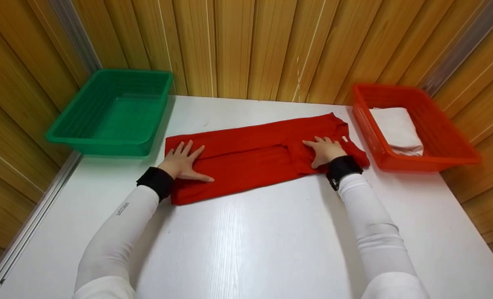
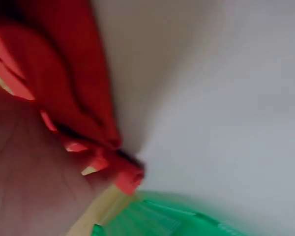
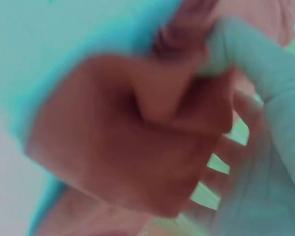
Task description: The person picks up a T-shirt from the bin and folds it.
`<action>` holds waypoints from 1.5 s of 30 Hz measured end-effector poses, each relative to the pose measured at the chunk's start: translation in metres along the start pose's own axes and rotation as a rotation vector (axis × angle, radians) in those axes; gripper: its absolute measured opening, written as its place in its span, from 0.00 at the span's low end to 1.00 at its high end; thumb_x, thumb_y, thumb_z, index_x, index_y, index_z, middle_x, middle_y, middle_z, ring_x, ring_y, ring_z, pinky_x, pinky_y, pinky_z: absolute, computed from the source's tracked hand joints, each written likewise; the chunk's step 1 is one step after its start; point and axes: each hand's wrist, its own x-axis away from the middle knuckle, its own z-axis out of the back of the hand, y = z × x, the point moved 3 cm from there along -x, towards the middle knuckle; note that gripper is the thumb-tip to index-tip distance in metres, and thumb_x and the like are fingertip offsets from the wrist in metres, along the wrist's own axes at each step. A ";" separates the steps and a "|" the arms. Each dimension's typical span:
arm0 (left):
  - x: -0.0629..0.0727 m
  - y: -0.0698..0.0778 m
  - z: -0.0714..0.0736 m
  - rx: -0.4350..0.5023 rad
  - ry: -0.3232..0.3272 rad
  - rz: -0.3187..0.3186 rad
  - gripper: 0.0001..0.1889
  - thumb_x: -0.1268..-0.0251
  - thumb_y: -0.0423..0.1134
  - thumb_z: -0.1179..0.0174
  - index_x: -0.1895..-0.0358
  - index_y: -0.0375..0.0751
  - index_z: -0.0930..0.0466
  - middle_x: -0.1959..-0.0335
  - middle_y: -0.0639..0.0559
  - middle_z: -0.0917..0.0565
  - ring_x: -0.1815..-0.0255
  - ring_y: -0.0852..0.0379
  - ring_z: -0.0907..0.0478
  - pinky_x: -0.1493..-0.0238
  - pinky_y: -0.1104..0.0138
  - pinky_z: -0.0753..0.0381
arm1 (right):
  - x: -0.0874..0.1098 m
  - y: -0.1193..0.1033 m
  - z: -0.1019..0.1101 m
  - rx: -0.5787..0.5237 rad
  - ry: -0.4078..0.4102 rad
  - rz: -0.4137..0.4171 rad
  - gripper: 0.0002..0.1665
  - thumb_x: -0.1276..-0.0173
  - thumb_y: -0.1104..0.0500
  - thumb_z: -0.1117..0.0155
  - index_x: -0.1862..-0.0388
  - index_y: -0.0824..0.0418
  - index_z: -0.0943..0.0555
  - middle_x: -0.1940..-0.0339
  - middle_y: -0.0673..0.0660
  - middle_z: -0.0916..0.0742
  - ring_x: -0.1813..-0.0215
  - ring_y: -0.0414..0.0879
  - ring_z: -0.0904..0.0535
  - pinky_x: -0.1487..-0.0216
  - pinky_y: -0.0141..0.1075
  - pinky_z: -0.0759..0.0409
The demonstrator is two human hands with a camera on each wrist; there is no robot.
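A red shirt [image 1: 246, 166] lies on the white table, folded into a long strip with a small white tag near its right end. My left hand [image 1: 184, 162] rests on the strip's left end, its fingers spread wide. Toward the tagged end, my right hand [image 1: 324, 151] lies on the fabric with fingers spread too. The left wrist view has the palm beside the layered red cloth [image 2: 83, 73]. In the blurred, tinted right wrist view, a folded part of the shirt [image 3: 123, 147] shows beside the fingers.
A green basket [image 1: 59, 137] stands at the back left. At the back right is an orange-red basket [image 1: 445, 162] with a folded white cloth [image 1: 398, 129] inside. Wood-patterned panels [image 1: 234, 50] rise behind the white table [image 1: 246, 249].
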 end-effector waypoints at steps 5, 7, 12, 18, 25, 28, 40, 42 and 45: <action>-0.003 0.004 0.012 -0.038 -0.029 -0.056 0.59 0.45 0.73 0.37 0.15 0.51 0.56 0.14 0.36 0.57 0.14 0.31 0.61 0.16 0.35 0.64 | -0.009 -0.021 -0.003 -0.065 0.152 -0.001 0.49 0.31 0.53 0.37 0.15 0.56 0.47 0.19 0.74 0.39 0.20 0.75 0.44 0.24 0.70 0.39; -0.007 0.004 0.015 -0.028 -0.030 -0.100 0.58 0.46 0.69 0.34 0.16 0.52 0.54 0.13 0.38 0.56 0.13 0.32 0.61 0.16 0.36 0.65 | -0.013 -0.033 -0.006 -0.139 0.172 -0.003 0.48 0.26 0.45 0.44 0.14 0.52 0.52 0.19 0.74 0.40 0.21 0.76 0.43 0.25 0.70 0.38; -0.009 0.011 0.011 0.019 -0.079 -0.131 0.59 0.47 0.69 0.32 0.15 0.59 0.57 0.13 0.40 0.63 0.13 0.32 0.67 0.17 0.35 0.67 | -0.023 -0.052 -0.020 -0.190 0.116 -0.024 0.50 0.25 0.27 0.57 0.14 0.46 0.55 0.16 0.75 0.47 0.20 0.83 0.49 0.25 0.75 0.43; 0.016 0.050 0.001 -0.039 -0.102 -0.039 0.61 0.48 0.73 0.35 0.15 0.59 0.60 0.14 0.36 0.63 0.14 0.29 0.63 0.19 0.31 0.65 | -0.032 -0.047 -0.026 -0.239 0.124 0.009 0.48 0.26 0.25 0.57 0.15 0.46 0.48 0.14 0.71 0.51 0.19 0.85 0.58 0.26 0.80 0.55; 0.024 0.093 0.005 -0.290 -0.077 -0.088 0.61 0.48 0.76 0.37 0.15 0.54 0.56 0.14 0.37 0.54 0.14 0.31 0.57 0.17 0.33 0.62 | -0.039 -0.056 -0.019 -0.175 0.236 -0.045 0.46 0.25 0.27 0.57 0.16 0.46 0.44 0.18 0.72 0.38 0.21 0.82 0.46 0.22 0.75 0.55; 0.013 0.096 0.007 -0.287 -0.060 -0.178 0.60 0.48 0.74 0.36 0.15 0.57 0.57 0.13 0.42 0.57 0.13 0.35 0.62 0.15 0.37 0.64 | -0.041 -0.067 -0.019 -0.159 0.234 -0.108 0.49 0.27 0.23 0.59 0.14 0.41 0.51 0.19 0.74 0.37 0.23 0.79 0.43 0.23 0.73 0.48; 0.019 0.159 -0.029 -0.376 -0.021 -0.137 0.60 0.50 0.87 0.52 0.16 0.64 0.60 0.13 0.46 0.56 0.12 0.39 0.55 0.15 0.40 0.57 | -0.047 -0.091 -0.020 -0.228 0.115 0.055 0.49 0.27 0.24 0.56 0.15 0.44 0.47 0.14 0.70 0.52 0.19 0.85 0.60 0.25 0.80 0.59; 0.022 0.177 -0.034 -0.423 -0.009 -0.107 0.60 0.50 0.88 0.55 0.16 0.63 0.59 0.13 0.45 0.54 0.13 0.39 0.52 0.15 0.39 0.56 | -0.050 -0.095 -0.020 -0.225 0.126 0.116 0.48 0.27 0.25 0.54 0.16 0.44 0.44 0.13 0.67 0.50 0.19 0.84 0.61 0.24 0.80 0.61; 0.024 0.197 -0.039 -0.468 0.001 -0.074 0.59 0.49 0.89 0.60 0.16 0.63 0.58 0.14 0.45 0.51 0.14 0.38 0.48 0.16 0.39 0.54 | -0.054 -0.101 -0.020 -0.202 0.139 0.213 0.43 0.26 0.29 0.50 0.17 0.43 0.40 0.12 0.61 0.47 0.17 0.81 0.60 0.23 0.78 0.61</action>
